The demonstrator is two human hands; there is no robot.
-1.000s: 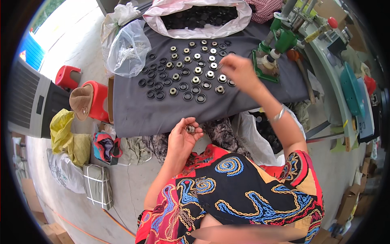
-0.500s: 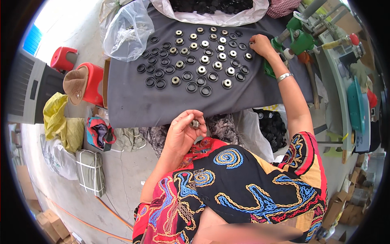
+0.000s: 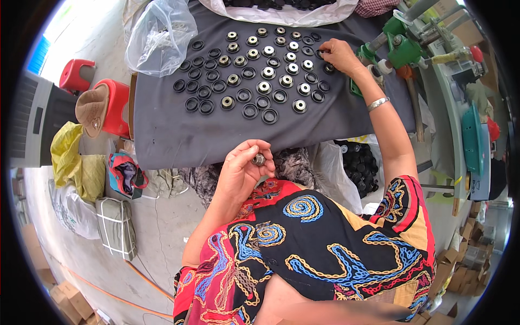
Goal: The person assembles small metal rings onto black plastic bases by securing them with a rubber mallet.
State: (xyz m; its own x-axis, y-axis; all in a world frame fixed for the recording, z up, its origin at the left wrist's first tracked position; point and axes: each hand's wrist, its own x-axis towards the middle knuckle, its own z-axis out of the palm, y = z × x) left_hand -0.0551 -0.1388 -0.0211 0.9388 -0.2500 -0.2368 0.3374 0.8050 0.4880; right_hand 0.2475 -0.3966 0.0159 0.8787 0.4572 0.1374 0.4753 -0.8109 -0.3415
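Observation:
Many black round caps with raised rims (image 3: 269,116) lie spread over a dark cloth-covered table (image 3: 173,138). Several of them have a shiny metal bushing (image 3: 264,87) seated in the middle; the others show only black. My left hand (image 3: 242,167) is in front of the table's near edge, palm up, its fingers curled round small metal bushings (image 3: 259,159). At the right end of the spread, my right hand (image 3: 342,57) reaches down with fingertips pinched at a black cap. Whatever is between those fingertips is hidden.
A green hand press (image 3: 403,51) stands right of the caps. At the far edge lies a white sack (image 3: 303,20) of black parts, with a clear plastic bag (image 3: 162,40) to its left. Another open bag of black parts (image 3: 360,168) sits below the table's near edge.
My right hand has moved a little left, its fingertips coming from beside a black cap onto it. The left hand keeps its hold on the bushings. The whole view has shifted slightly.

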